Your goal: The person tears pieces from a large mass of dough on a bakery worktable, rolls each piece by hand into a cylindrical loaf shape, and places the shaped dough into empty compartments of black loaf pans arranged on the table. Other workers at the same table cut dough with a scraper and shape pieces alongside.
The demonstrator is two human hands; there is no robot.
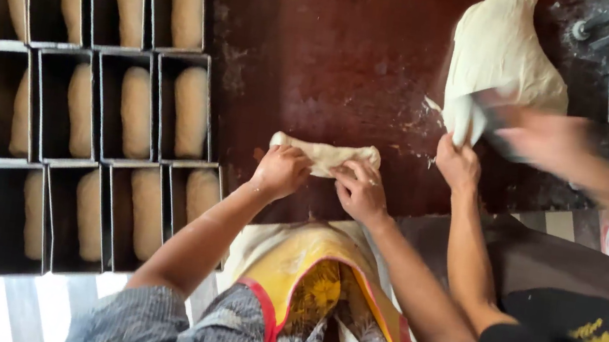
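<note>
A flat, pale piece of dough [325, 152] lies on the dark brown worktable [334, 65] in front of me. My left hand [281, 170] presses on its near left edge with curled fingers. My right hand [359, 191] grips its near right edge, fingers folded over the dough. Both forearms reach up from my yellow and red apron [307, 273].
Black loaf tins [93, 112] holding shaped dough fill the left side in rows. A large dough mass [501, 48] lies at the far right, where a co-worker's hand [458, 164] holds it and the other hand [551, 141], blurred, moves a scraper.
</note>
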